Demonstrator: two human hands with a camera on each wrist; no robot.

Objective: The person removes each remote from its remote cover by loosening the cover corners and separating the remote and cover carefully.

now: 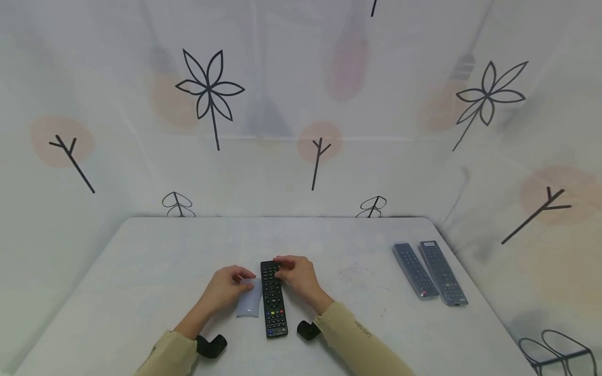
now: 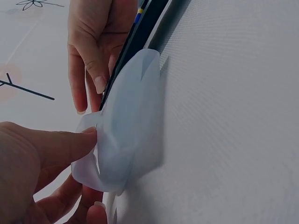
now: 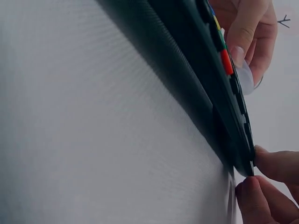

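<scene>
A black remote control with coloured buttons points away from me at the table's middle. My right hand pinches its far end between thumb and fingers; the right wrist view shows the remote tilted, that end at the fingertips. Just left of it, my left hand holds a translucent, pale plastic sleeve by its far end. In the left wrist view the thumb lies on the sleeve near its mouth, which gapes a little. The sleeve's other end lies close beside the remote.
Two more remotes lie at the table's right side, a greyish one and a longer one, both seemingly in clear covers. Behind the white table hangs a pale cloth with plant drawings. Black wrist straps show beside the sleeves.
</scene>
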